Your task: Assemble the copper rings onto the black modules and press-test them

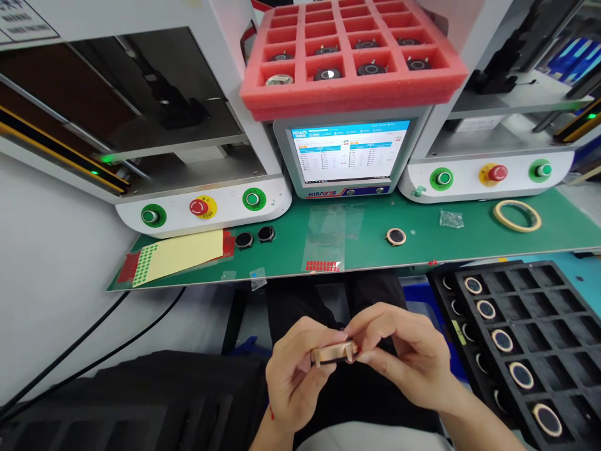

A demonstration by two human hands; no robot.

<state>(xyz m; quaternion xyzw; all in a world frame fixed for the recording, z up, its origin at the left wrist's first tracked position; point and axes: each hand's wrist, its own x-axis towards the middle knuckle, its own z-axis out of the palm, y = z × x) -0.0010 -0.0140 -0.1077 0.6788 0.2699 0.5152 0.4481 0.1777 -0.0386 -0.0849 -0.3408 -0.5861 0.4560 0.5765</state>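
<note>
At the lower centre of the frame we held a gold watch (332,354): our left hand (297,369) gripped its body between thumb and fingers, while our right hand (407,346) pinched its right end. On the green bench (284,260) across the middle, two black watches (266,234) lay left of centre. A black tray (554,343) with more watches (502,340) filled the lower right.

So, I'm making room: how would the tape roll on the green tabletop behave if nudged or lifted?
Nudged, the tape roll would probably slide, since it lies flat on the green tabletop. It's likely light, being a slim ring around a wide hole. Stood on edge, its round shape might let it roll.
</note>
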